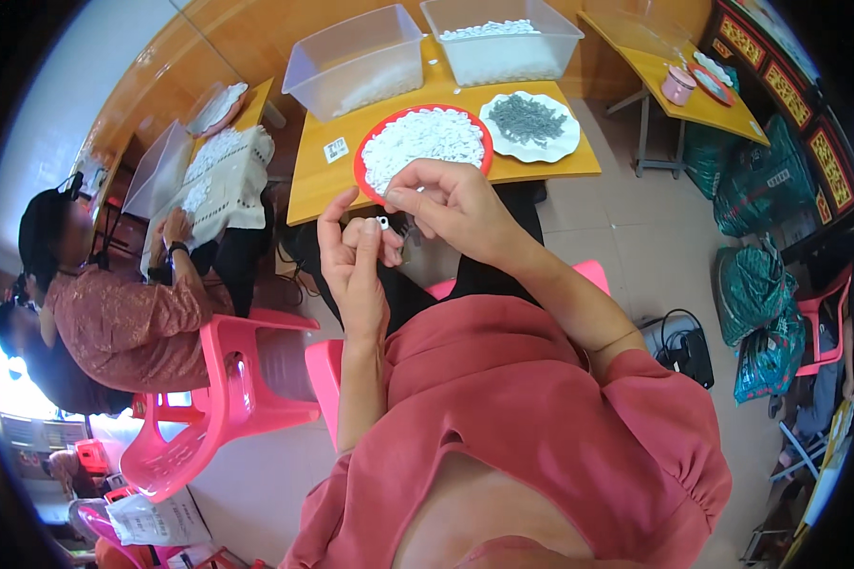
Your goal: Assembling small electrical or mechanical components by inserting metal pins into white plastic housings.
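Note:
My left hand is closed on a small white plastic piece with a dark round spot, gripped between thumb and fingers. Just to its right and a little higher, my right hand is pinched, thumb against forefinger; whatever it holds is too small to make out. Both hands are above my lap, at the table's near edge. Beyond them a red-rimmed round tray is heaped with small white pieces. To its right, a white scalloped plate carries a pile of small dark grey pieces.
Two clear plastic bins with white pieces stand at the back of the yellow table. On the left, a co-worker sits at another table beside a pink chair. Green bags and a black bag lie right.

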Demonstrator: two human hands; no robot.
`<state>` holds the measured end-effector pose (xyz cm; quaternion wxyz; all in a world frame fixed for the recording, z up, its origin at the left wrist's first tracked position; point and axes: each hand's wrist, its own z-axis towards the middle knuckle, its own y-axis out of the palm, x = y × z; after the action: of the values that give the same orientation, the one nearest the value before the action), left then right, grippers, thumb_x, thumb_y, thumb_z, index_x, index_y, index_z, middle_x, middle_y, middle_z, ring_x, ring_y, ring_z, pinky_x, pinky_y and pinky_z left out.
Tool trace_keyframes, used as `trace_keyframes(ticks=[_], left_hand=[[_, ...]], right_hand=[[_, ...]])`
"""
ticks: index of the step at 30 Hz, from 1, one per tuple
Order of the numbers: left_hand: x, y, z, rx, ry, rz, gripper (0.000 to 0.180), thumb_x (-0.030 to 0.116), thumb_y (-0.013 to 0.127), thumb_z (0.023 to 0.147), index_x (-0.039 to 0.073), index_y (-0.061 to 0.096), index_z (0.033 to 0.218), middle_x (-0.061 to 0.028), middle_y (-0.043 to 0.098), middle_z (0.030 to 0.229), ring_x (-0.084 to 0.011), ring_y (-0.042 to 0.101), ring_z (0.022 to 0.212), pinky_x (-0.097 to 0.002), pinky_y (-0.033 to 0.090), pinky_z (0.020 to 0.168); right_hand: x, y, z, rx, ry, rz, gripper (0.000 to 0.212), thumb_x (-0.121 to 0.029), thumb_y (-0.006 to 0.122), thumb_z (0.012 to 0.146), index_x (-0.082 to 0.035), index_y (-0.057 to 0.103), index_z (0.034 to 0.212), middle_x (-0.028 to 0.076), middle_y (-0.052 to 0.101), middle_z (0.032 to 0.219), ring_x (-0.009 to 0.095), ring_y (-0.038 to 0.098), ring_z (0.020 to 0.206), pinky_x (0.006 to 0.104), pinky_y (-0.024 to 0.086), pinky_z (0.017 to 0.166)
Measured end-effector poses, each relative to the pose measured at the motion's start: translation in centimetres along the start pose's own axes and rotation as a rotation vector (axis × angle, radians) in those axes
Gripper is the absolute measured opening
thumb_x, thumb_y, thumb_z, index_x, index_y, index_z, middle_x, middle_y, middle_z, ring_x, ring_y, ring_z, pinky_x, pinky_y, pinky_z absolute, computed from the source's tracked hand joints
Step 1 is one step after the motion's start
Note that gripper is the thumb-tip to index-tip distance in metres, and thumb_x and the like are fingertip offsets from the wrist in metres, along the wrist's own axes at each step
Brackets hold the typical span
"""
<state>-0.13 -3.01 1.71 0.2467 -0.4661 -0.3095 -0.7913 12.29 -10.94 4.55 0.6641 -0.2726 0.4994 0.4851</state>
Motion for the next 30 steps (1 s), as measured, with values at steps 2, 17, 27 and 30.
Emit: trace_keyframes(ticks=[2, 17, 27, 30], left_hand=[[0.0, -0.2, 0.0, -0.001, 0.008, -0.006, 0.036, 0.008, 0.050, 0.091, 0.000, 0.037, 0.124, -0.0045, 0.059, 0.071, -0.0046, 0.047, 0.058, -0.0172, 0.037, 0.054], [0.1, 0.2, -0.1, 0.055, 0.109, 0.088, 0.036, 0.009, 0.049, 0.091, 0.000, 0.037, 0.124, -0.0049, 0.058, 0.071, -0.0067, 0.048, 0.057, -0.0190, 0.038, 0.053], [0.1, -0.1, 0.0, 0.038, 0.141, 0.100, 0.034, 0.007, 0.045, 0.093, 0.000, 0.034, 0.124, -0.0058, 0.056, 0.073, -0.0059, 0.046, 0.058, -0.0193, 0.038, 0.054], [0.1, 0.0, 0.0, 0.027, 0.147, 0.107, 0.034, 0.007, 0.045, 0.093, 0.000, 0.035, 0.124, -0.0054, 0.055, 0.072, -0.0059, 0.046, 0.058, -0.0192, 0.038, 0.054]], right_hand=[[-0.3, 0.2, -0.1, -0.019, 0.043, 0.010, 0.013, -0.010, 0.055, 0.087, 0.003, 0.058, 0.086, 0.004, 0.059, 0.072, 0.004, 0.052, 0.056, 0.0191, 0.041, 0.050], [0.1, 0.6, -0.3, 0.036, -0.116, -0.079, 0.014, -0.010, 0.055, 0.086, 0.004, 0.058, 0.089, 0.005, 0.063, 0.068, 0.004, 0.052, 0.054, 0.0194, 0.042, 0.051], [-0.5, 0.5, -0.6, 0.028, -0.137, -0.346, 0.014, -0.011, 0.058, 0.083, 0.003, 0.060, 0.081, 0.009, 0.063, 0.065, 0.012, 0.061, 0.059, 0.0241, 0.045, 0.054], [0.0, 0.7, -0.6, 0.014, -0.191, -0.420, 0.013, -0.011, 0.059, 0.080, 0.001, 0.061, 0.077, 0.010, 0.062, 0.064, 0.017, 0.061, 0.059, 0.0273, 0.046, 0.056]])
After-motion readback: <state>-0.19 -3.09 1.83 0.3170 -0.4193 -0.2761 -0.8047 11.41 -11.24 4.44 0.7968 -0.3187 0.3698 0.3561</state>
